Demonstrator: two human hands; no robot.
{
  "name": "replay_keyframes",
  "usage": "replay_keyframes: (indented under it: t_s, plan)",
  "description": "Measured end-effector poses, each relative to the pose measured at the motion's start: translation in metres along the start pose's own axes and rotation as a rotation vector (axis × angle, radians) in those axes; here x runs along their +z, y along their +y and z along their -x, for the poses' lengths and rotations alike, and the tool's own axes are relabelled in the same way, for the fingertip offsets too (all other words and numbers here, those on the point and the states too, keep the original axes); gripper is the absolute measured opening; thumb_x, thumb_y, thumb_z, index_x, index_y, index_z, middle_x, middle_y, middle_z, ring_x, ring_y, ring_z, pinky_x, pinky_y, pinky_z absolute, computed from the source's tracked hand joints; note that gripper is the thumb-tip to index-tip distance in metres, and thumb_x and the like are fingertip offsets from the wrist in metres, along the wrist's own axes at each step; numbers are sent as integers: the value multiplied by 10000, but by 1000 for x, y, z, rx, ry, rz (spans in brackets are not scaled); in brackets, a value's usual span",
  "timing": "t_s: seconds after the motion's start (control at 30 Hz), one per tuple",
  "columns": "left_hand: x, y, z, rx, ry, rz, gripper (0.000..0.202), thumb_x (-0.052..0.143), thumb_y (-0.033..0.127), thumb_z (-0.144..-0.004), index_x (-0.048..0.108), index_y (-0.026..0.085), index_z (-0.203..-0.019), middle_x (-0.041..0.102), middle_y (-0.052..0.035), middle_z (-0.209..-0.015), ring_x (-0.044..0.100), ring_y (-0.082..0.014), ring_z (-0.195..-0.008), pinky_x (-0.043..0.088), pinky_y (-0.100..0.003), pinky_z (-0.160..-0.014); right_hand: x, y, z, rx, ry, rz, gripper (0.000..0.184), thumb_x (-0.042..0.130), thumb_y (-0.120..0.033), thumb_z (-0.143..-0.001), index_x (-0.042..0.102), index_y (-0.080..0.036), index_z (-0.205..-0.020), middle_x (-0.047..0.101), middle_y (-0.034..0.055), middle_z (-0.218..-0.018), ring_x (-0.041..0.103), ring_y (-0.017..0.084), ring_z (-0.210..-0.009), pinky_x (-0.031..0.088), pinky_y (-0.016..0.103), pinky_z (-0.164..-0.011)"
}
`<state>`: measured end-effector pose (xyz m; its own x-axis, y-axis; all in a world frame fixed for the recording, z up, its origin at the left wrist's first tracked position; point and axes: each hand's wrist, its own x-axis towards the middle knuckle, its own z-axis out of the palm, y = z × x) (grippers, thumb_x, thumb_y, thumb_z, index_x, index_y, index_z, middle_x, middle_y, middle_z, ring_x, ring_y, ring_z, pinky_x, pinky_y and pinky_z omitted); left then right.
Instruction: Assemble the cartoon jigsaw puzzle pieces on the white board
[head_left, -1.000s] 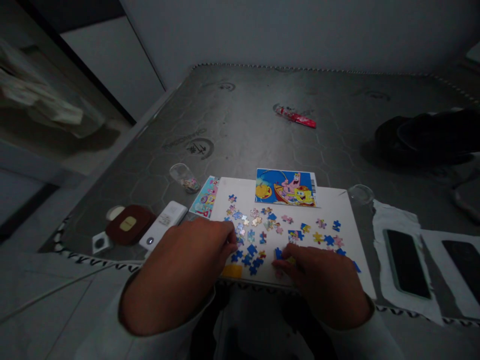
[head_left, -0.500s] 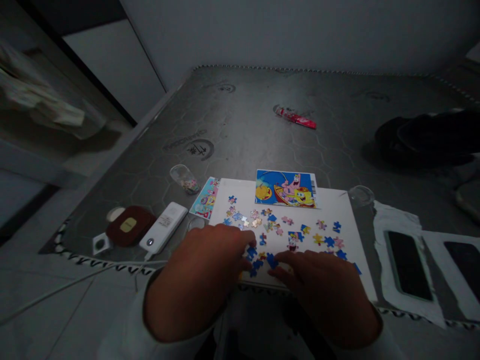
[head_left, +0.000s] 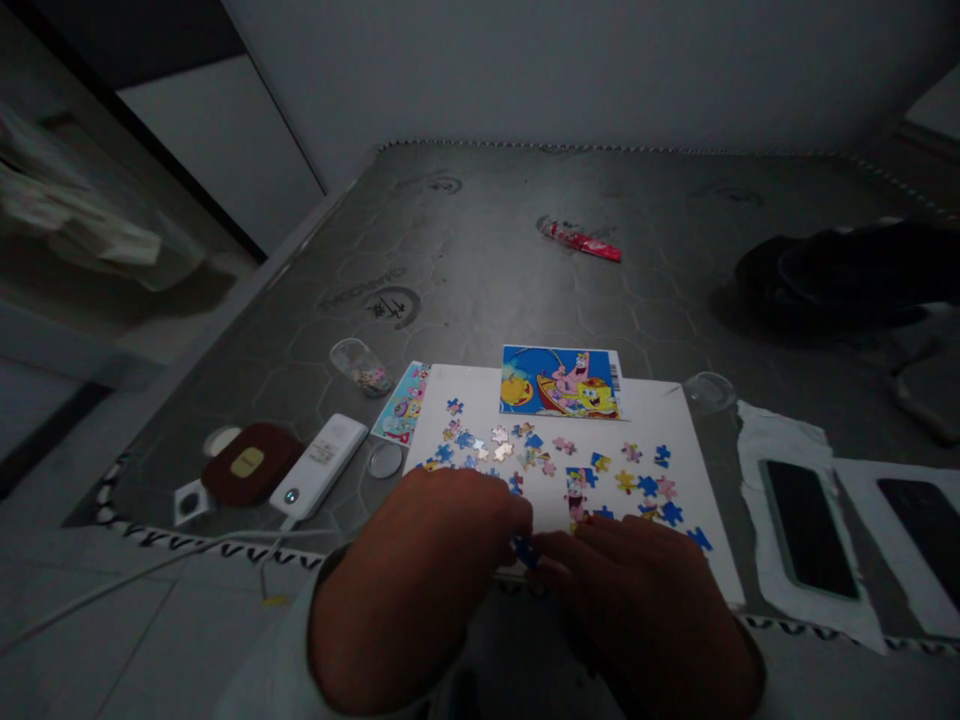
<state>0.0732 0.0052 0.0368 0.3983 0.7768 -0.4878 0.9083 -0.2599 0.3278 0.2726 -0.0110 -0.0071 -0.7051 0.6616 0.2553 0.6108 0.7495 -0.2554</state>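
Note:
A blue puzzle piece [head_left: 526, 552] is pinched between the fingertips of both hands, low over the near edge of a white board [head_left: 457, 382]. My left hand [head_left: 450, 545] is closed at its left side, thumb side towards the piece. From the right, my right hand [head_left: 630, 580] grips it, fingers bent. My hands hide part of the piece and the near pieces. Several loose puzzle pieces [head_left: 626, 482] lie across the board, and a small joined cluster [head_left: 576, 484] shows a pink figure. A picture card [head_left: 560, 382] with cartoon figures lies at the board's far edge.
Left of the board are a second card [head_left: 403, 405], a clear container [head_left: 361, 366], a round lid [head_left: 385, 459], a white power bank [head_left: 321, 468] with a cable and a brown case [head_left: 253, 463]. Rightward lie a clear cup [head_left: 709, 392] and a phone [head_left: 810, 527]. A red packet [head_left: 581, 242] lies farther back.
My right hand has carried its blue piece left and nearer to me, and my left hand has shifted right to meet it. The view has moved slightly.

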Motion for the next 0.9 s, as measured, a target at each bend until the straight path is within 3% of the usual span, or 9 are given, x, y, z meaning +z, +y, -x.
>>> replay_keyframes:
  t_s: [0.17,0.37,0.7,0.9]
  plan:
    - [-3,3,4,-13,-8,-20,280,528,176,-858,764,313,-921,769,-33,-893,722,-263,-812,536,-370,-720,0,0,1,4,17,-2,330,389,-282,-1039,704,-260,-943,697,-28,-688,599,139,-561,316,312,-541]
    - [-9,9,8,-56,8,-5,275,557,161,-859,777,305,-938,777,-47,-921,732,-289,-864,555,-425,-761,-1,1,1,-6,33,-15,287,418,-278,-1033,701,-263,-984,689,-31,-676,593,133,-574,312,301,-559]
    - [0,3,7,-37,28,-52,248,540,149,-834,759,255,-789,759,-68,-805,721,-280,-734,553,-410,-686,2,-5,0,-22,57,-28,173,524,-191,-973,688,-240,-949,678,-37,-669,599,140,-587,340,301,-581]
    - [1,2,4,-92,-33,-33,236,559,204,-839,786,267,-860,768,-85,-840,717,-269,-774,546,-391,-721,4,-9,-1,-25,59,-43,149,534,-209,-971,673,-247,-934,674,-42,-659,598,146,-578,337,301,-572]
